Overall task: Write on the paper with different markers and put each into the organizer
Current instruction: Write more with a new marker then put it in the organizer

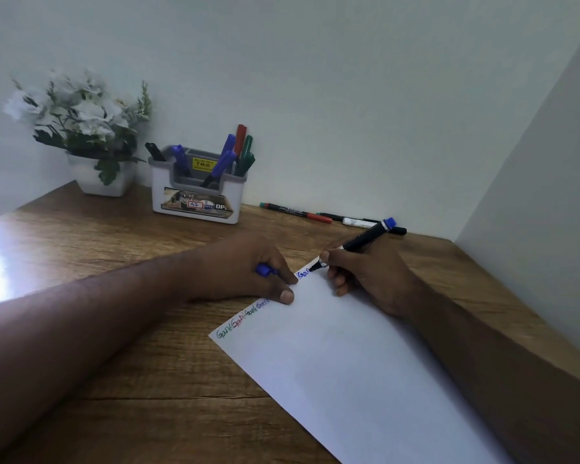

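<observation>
Brown wood-grain bench (141, 356) under a white paper (365, 363). Along the paper's edge, words (245, 316) in green, red and blue ink. Black-barrelled marker (359, 242) with a blue end in the right hand (369, 279); blue cap (265, 270) in the left hand (248, 266). White organizer (198, 195) with grey insert, yellow price sticker, holding blue, red, green and black markers. White flowers (77, 105), dark green leaves, white pot (101, 182). Pale walls.
</observation>
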`<state>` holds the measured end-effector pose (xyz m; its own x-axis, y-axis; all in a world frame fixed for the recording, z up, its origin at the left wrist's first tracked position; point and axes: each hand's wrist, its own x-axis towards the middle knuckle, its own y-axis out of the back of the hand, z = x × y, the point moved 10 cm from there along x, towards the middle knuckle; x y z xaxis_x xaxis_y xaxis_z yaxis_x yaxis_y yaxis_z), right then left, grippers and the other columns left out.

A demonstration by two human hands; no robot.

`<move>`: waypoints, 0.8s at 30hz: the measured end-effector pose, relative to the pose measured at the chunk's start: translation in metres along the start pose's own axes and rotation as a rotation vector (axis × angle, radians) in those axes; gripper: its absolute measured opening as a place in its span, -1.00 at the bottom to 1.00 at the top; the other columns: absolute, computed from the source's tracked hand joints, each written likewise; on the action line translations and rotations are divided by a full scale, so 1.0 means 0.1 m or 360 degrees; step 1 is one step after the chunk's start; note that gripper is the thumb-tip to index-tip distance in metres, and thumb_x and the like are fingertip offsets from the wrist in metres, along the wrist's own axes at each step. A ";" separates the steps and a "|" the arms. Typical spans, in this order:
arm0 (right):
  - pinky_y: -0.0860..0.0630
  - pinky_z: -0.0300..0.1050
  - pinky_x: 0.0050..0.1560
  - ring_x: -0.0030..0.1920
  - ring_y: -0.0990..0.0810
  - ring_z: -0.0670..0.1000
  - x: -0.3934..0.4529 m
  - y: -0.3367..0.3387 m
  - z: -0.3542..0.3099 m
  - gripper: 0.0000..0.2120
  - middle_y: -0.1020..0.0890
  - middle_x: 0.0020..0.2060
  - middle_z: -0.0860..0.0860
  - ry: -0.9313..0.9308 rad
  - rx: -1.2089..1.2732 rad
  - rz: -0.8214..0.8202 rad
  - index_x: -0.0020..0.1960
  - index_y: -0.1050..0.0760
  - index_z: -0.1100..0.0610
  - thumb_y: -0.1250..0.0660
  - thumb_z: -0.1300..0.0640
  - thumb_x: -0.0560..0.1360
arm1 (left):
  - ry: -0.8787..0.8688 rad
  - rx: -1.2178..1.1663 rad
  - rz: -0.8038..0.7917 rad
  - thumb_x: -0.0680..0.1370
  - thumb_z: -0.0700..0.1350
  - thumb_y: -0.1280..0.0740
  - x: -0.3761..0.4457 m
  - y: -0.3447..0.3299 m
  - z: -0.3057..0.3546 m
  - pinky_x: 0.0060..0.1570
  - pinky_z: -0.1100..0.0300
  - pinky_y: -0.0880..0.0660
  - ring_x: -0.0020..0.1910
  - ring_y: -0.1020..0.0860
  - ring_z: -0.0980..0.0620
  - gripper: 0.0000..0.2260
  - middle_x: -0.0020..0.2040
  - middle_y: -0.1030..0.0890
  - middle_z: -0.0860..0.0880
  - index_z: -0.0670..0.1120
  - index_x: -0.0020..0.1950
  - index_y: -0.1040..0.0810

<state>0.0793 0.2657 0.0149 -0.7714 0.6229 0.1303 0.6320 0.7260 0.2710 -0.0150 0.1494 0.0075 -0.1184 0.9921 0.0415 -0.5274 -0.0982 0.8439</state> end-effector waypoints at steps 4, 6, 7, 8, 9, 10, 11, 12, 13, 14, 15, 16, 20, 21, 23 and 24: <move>-0.50 -0.16 -0.52 -0.52 -0.49 0.01 0.00 0.04 0.00 -0.90 -0.55 -0.46 0.15 -0.0001 0.0043 0.0043 -0.24 -0.56 0.32 -0.41 0.32 0.44 | -0.0005 -0.0002 -0.0006 0.44 0.14 -0.42 0.00 0.00 0.00 -0.04 0.48 -0.38 -0.03 -0.48 0.36 -0.67 0.21 -0.58 0.17 0.13 0.18 -0.61; -0.50 -0.17 -0.52 -0.52 -0.50 0.01 0.01 0.03 0.01 -0.90 -0.55 -0.46 0.14 -0.0004 0.0028 0.0035 -0.23 -0.56 0.32 -0.41 0.32 0.44 | 0.0012 -0.0012 -0.0007 0.44 0.13 -0.42 0.00 0.00 0.00 -0.05 0.47 -0.38 -0.02 -0.48 0.34 -0.67 0.21 -0.58 0.16 0.12 0.18 -0.61; -0.50 -0.17 -0.52 -0.52 -0.50 0.01 0.01 0.03 0.01 -0.90 -0.55 -0.46 0.14 -0.0005 0.0020 0.0036 -0.23 -0.56 0.32 -0.41 0.31 0.44 | 0.0021 -0.0014 -0.0008 0.43 0.13 -0.42 0.00 0.00 -0.01 -0.05 0.47 -0.38 -0.01 -0.48 0.33 -0.66 0.21 -0.58 0.16 0.12 0.18 -0.61; -0.51 -0.16 -0.52 -0.51 -0.50 0.00 0.02 0.03 0.02 -0.90 -0.56 -0.45 0.15 -0.0004 0.0012 0.0039 -0.22 -0.56 0.33 -0.41 0.31 0.44 | 0.0022 -0.0015 -0.0007 0.44 0.13 -0.42 0.00 0.00 -0.01 -0.05 0.47 -0.38 -0.01 -0.49 0.33 -0.67 0.21 -0.58 0.17 0.12 0.19 -0.61; -0.51 -0.16 -0.51 -0.51 -0.50 -0.01 0.02 0.03 0.02 -0.90 -0.56 -0.44 0.15 -0.0004 0.0006 0.0041 -0.19 -0.56 0.35 -0.41 0.30 0.44 | 0.0021 -0.0017 -0.0005 0.44 0.13 -0.42 0.00 0.00 -0.01 -0.05 0.47 -0.38 -0.01 -0.49 0.33 -0.67 0.20 -0.58 0.17 0.12 0.19 -0.61; -0.52 -0.16 -0.51 -0.51 -0.50 -0.01 0.02 0.03 0.02 -0.89 -0.56 -0.43 0.14 -0.0006 0.0001 0.0040 -0.17 -0.56 0.37 -0.42 0.30 0.44 | 0.0017 -0.0020 -0.0002 0.44 0.13 -0.42 0.00 0.00 -0.01 -0.05 0.48 -0.38 -0.01 -0.48 0.34 -0.67 0.20 -0.58 0.17 0.13 0.18 -0.61; -0.52 -0.16 -0.51 -0.51 -0.50 -0.01 0.02 0.03 0.02 -0.88 -0.56 -0.43 0.14 -0.0009 -0.0002 0.0038 -0.16 -0.56 0.37 -0.42 0.29 0.45 | 0.0015 -0.0019 0.0002 0.44 0.13 -0.42 0.00 0.00 0.00 -0.05 0.49 -0.37 -0.01 -0.48 0.35 -0.67 0.20 -0.58 0.17 0.12 0.18 -0.61; -0.52 -0.16 -0.51 -0.51 -0.50 -0.02 0.01 0.03 0.01 -0.89 -0.56 -0.43 0.14 -0.0011 -0.0005 0.0039 -0.17 -0.56 0.36 -0.42 0.29 0.44 | 0.0013 -0.0016 0.0003 0.44 0.12 -0.42 0.00 0.01 0.00 -0.06 0.50 -0.37 -0.01 -0.48 0.35 -0.67 0.20 -0.58 0.17 0.12 0.18 -0.61; -0.51 -0.16 -0.52 -0.52 -0.49 -0.01 0.01 0.03 0.01 -0.90 -0.55 -0.44 0.14 -0.0013 -0.0007 0.0044 -0.18 -0.56 0.34 -0.42 0.29 0.44 | 0.0015 -0.0013 0.0003 0.44 0.13 -0.42 0.00 0.01 0.00 -0.06 0.49 -0.38 -0.01 -0.49 0.35 -0.67 0.20 -0.58 0.17 0.12 0.18 -0.61; -0.50 -0.16 -0.53 -0.52 -0.49 -0.01 0.01 0.04 0.00 -0.90 -0.54 -0.45 0.14 -0.0013 -0.0002 0.0054 -0.20 -0.55 0.33 -0.42 0.30 0.44 | 0.0016 -0.0009 0.0003 0.44 0.13 -0.42 0.00 0.01 0.00 -0.07 0.49 -0.38 -0.02 -0.49 0.34 -0.67 0.21 -0.58 0.16 0.12 0.18 -0.61; -0.50 -0.17 -0.54 -0.53 -0.49 -0.01 0.00 0.05 0.00 -0.90 -0.54 -0.46 0.15 -0.0013 0.0010 0.0070 -0.22 -0.55 0.33 -0.43 0.31 0.44 | 0.0016 -0.0007 0.0001 0.44 0.13 -0.42 0.00 0.01 0.00 -0.08 0.49 -0.39 -0.02 -0.50 0.33 -0.67 0.21 -0.58 0.16 0.13 0.18 -0.61; -0.49 -0.17 -0.54 -0.54 -0.49 0.00 0.00 0.06 -0.01 -0.90 -0.53 -0.46 0.15 -0.0012 0.0022 0.0084 -0.23 -0.54 0.32 -0.42 0.31 0.44 | 0.0014 -0.0005 -0.0001 0.44 0.13 -0.42 0.00 0.01 0.00 -0.08 0.48 -0.39 -0.02 -0.50 0.32 -0.67 0.21 -0.59 0.15 0.13 0.18 -0.61; -0.43 -0.19 -0.54 -0.52 -0.45 -0.02 -0.06 -0.02 -0.07 -0.89 -0.56 -0.46 0.08 0.0062 -0.0125 0.0007 -0.24 -0.59 0.24 -0.43 0.25 0.45 | 0.0005 -0.0008 -0.0007 0.44 0.13 -0.42 -0.01 0.00 0.00 -0.05 0.46 -0.40 0.02 -0.52 0.28 -0.68 0.20 -0.59 0.15 0.12 0.18 -0.61; -0.39 -0.21 -0.54 -0.52 -0.43 -0.03 -0.08 -0.06 -0.10 -0.89 -0.57 -0.48 0.03 0.0100 -0.0229 -0.0038 -0.25 -0.61 0.20 -0.43 0.23 0.45 | -0.0001 -0.0007 -0.0001 0.44 0.12 -0.42 -0.01 0.00 0.00 -0.01 0.45 -0.40 0.04 -0.52 0.26 -0.68 0.19 -0.59 0.15 0.12 0.18 -0.61; -0.35 -0.23 -0.54 -0.53 -0.41 -0.02 -0.10 -0.10 -0.14 -0.87 -0.56 -0.51 -0.02 0.0150 -0.0352 -0.0073 -0.27 -0.62 0.15 -0.42 0.21 0.45 | -0.0015 -0.0001 0.0010 0.44 0.13 -0.42 -0.01 0.01 0.01 0.02 0.41 -0.42 0.06 -0.52 0.25 -0.68 0.19 -0.60 0.15 0.13 0.17 -0.62; -0.36 -0.22 -0.54 -0.52 -0.42 0.00 -0.08 -0.07 -0.13 -0.87 -0.57 -0.50 0.00 0.0146 -0.0342 -0.0045 -0.27 -0.61 0.16 -0.42 0.21 0.45 | -0.0015 0.0004 0.0008 0.44 0.13 -0.42 -0.01 0.01 0.01 0.01 0.41 -0.42 0.05 -0.52 0.26 -0.68 0.18 -0.60 0.15 0.13 0.17 -0.62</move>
<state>0.0801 0.2512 0.0246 -0.7983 0.5669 0.2035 0.5874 0.6579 0.4714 -0.0146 0.1488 0.0085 -0.1129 0.9923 0.0507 -0.5246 -0.1029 0.8451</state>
